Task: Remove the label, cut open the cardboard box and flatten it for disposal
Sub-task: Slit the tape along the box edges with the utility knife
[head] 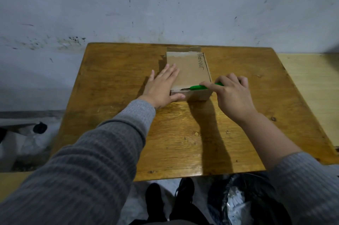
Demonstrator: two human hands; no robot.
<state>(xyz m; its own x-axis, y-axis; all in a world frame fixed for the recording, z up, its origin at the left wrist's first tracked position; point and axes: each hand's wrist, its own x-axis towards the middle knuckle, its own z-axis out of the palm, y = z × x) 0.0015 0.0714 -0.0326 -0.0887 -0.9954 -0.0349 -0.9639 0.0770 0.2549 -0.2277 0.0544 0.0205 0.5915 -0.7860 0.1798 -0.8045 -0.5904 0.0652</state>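
A flat brown cardboard box (190, 70) lies on the wooden table (117, 78), with handwriting along its right edge. My left hand (161, 87) rests flat on the box's left side, fingers spread, thumb against the near wall. My right hand (231, 94) grips a green-handled cutter (199, 87), forefinger laid along the handle. The blade tip touches the near top edge of the box, roughly at its middle. No label shows on the visible faces.
The table stands against a stained grey wall (165, 5). A paler wooden surface (311, 81) adjoins it on the right. Below the near edge are my dark shoes (170, 201) and a black bag with pale contents (238, 204). White sacks (27, 144) lie at the left.
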